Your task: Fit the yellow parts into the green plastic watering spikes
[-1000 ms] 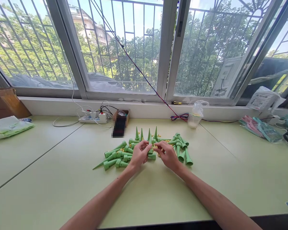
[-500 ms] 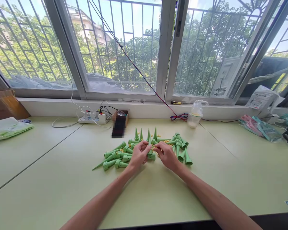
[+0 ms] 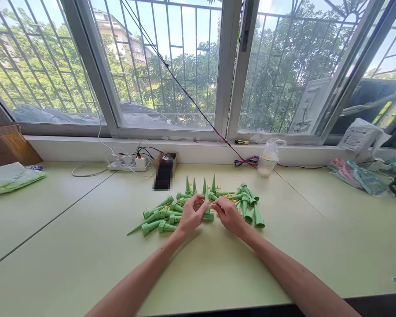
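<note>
My left hand is closed round a green plastic watering spike, held point up. Close against its right side, my right hand pinches a small yellow plastic piece, mostly covered by the fingertips. Left of my hands lie several green spikes with ribbed caps. Behind them, a few more spikes stand upright. To the right is a heap of hollow green cones, open ends towards me. Small yellow pieces are scattered between the groups.
The pale green table runs up to a window sill. Along the back are a power strip, a small cardboard box and a plastic cup with a bag. Plastic bags lie at the far right, and a packet at the left.
My right fingertips have come slightly closer to the spike in my left hand. Everything else looks the same.
</note>
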Motion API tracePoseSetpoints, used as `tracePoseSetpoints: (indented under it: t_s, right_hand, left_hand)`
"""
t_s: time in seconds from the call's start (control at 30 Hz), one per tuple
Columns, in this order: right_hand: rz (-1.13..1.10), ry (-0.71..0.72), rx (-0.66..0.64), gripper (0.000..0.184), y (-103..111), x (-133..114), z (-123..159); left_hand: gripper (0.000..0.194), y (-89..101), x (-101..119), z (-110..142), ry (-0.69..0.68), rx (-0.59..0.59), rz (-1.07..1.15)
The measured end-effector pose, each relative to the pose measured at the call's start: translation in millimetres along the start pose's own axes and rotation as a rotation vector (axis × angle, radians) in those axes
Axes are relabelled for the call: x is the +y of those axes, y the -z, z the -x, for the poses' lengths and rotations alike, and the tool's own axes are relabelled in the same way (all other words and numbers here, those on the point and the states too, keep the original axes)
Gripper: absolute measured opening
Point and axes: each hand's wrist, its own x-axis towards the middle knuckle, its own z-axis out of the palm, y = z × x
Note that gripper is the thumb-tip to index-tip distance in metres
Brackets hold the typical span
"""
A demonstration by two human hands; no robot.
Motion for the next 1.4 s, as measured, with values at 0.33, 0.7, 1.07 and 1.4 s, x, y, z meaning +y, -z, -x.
tracePoseSetpoints:
  t_s: [0.33,0.7,1.07,1.4]
  right_hand:
    - [0.03,-0.045,-0.007,0.036,-2,-1,1]
    - [-0.004,-0.07,0.029,0.042,-3,2,0]
    - [-0.158,-0.101,0.049,0.019,-1,-8,1]
    - [-0.213,-0.022,0.03,0.016,1,-9,1]
  left_hand:
    - [0.027,0.2,-5,0,-0.099,-0.057,-0.103]
    - [0.03,-0.1,-11,1,-0.153,-0.072,-0.143]
    - [0.034,-0.8,2,-3,0.122,0.047,0.028]
    - [0.034,1.9,1,-5,0.25,0.042,0.133]
